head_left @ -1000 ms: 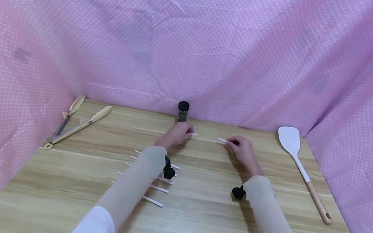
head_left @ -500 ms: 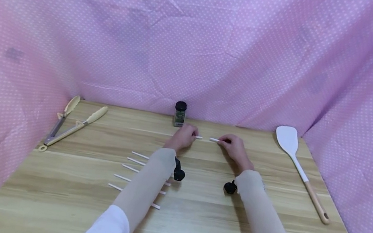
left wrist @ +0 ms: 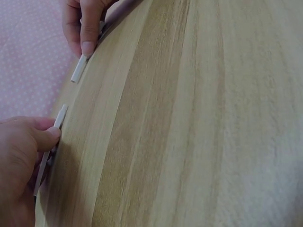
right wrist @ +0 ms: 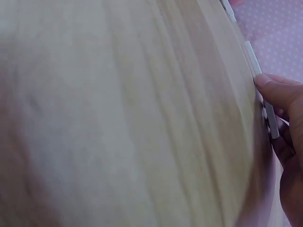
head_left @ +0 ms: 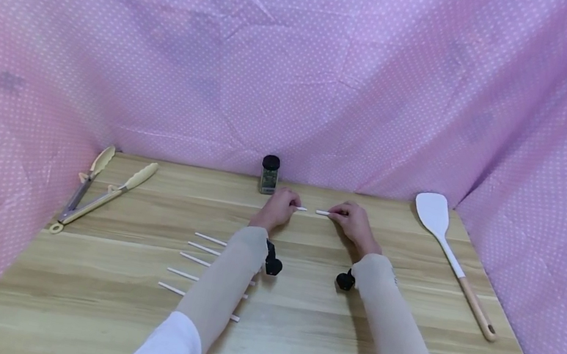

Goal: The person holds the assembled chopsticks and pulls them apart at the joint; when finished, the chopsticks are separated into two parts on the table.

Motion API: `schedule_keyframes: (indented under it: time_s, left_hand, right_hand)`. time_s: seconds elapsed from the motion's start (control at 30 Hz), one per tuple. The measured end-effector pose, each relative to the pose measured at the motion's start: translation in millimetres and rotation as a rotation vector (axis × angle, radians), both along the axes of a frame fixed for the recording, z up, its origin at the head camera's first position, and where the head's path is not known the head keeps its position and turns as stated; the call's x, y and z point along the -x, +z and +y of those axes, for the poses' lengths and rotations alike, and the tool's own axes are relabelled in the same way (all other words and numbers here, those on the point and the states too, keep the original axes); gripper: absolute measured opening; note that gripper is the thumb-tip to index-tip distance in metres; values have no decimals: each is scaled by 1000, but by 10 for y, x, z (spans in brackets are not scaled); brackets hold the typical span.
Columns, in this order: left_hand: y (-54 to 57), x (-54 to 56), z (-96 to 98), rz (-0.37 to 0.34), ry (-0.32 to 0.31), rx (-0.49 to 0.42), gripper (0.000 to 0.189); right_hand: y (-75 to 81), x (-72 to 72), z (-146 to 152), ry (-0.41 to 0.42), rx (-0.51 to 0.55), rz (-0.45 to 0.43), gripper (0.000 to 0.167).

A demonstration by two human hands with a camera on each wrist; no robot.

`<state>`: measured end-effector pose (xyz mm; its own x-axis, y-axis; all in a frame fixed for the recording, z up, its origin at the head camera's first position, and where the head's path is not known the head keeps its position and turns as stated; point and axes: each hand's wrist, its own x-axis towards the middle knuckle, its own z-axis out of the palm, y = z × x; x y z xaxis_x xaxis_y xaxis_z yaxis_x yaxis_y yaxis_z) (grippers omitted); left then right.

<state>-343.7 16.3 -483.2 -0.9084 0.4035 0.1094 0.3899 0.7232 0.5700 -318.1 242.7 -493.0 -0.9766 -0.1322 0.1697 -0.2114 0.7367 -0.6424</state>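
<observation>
Toward the far side of the wooden table, the left hand pinches a white stick and the right hand pinches a second stick, their tips facing but apart. A dark-capped jar stands just beyond the left hand. Nearer, more sticks lie in a row (the left forearm partly hides them). Tongs lie left, a spatula right.

From my remote station I count seven white sticks (five on the one tabletop, one in the left hand, one in the right hand), two black wrist cameras, one pair of tongs, one spatula and one jar.
</observation>
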Motion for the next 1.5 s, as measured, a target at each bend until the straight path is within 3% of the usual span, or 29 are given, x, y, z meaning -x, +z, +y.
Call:
schedule_keyframes:
  time_s: [0.4, 0.77, 1.03, 1.23, 1.5]
  left_hand:
    - [25, -84, -36, 34, 8, 28, 11]
    - [153, -169, -60, 16, 8, 111, 22]
    - [196, -205, -123, 55, -59, 13, 26]
    - [173, -263, -319, 27, -132, -125, 27]
    - [156, -363, -871, -37, -127, -169, 35]
  right_hand:
    - [-59, -15, -47, 14, 27, 25, 14]
    - [-7, -73, -33, 36, 43, 14, 22]
    - [105, -202, -151, 56, 68, 77, 28]
    - [160, -339, -313, 64, 149, 65, 29]
    - [174, -475, -470, 111, 226, 47, 29]
